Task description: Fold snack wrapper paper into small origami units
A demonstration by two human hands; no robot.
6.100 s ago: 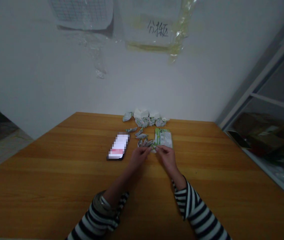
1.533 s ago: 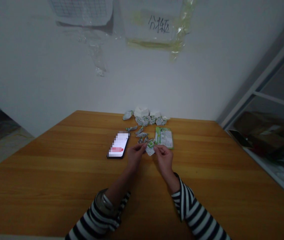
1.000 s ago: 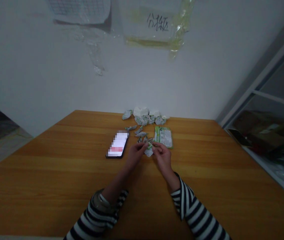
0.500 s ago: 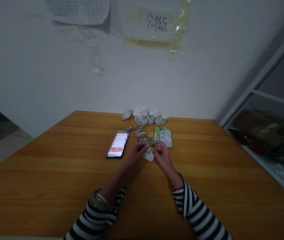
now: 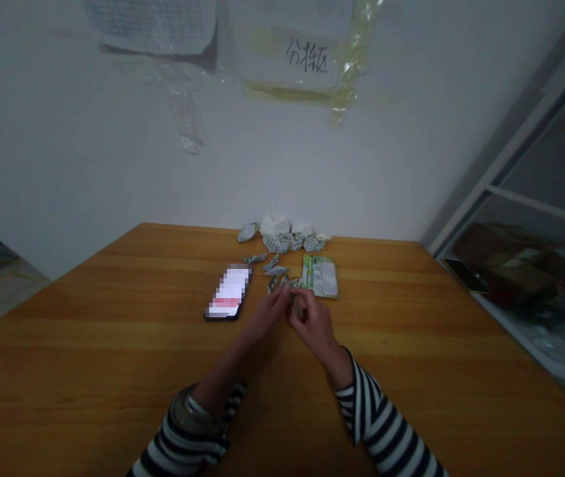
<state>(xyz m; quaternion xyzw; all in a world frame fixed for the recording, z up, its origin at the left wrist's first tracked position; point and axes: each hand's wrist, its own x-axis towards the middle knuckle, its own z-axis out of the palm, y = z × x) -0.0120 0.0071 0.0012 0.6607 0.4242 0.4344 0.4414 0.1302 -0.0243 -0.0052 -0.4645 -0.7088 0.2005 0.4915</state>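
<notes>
Over the middle of the table, my left hand [image 5: 267,314] and my right hand [image 5: 313,326] meet with fingertips pinched together. Between them is a small printed wrapper piece [image 5: 294,305], folded or bunched up and mostly covered by the fingers. Just beyond the fingertips lie several narrow, folded pieces of printed wrapper [image 5: 275,271]. A flat green-and-white printed packet [image 5: 322,277] rests past my right hand. To the left of my left hand is a phone [image 5: 230,291] with its screen lit and blurred out.
Against the wall, at the back of the wooden table [image 5: 128,318], sit crumpled printed wrappers [image 5: 277,242] and white tissue-like wads [image 5: 275,226]. Taped papers [image 5: 292,56] hang on the wall above. A shelf with boxes [image 5: 515,262] stands to the right.
The printed sheet that hung flat below my fingers has been gathered up and is mostly hidden. My right hand has curled further and drawn closer to the left. The view has shifted slightly.
</notes>
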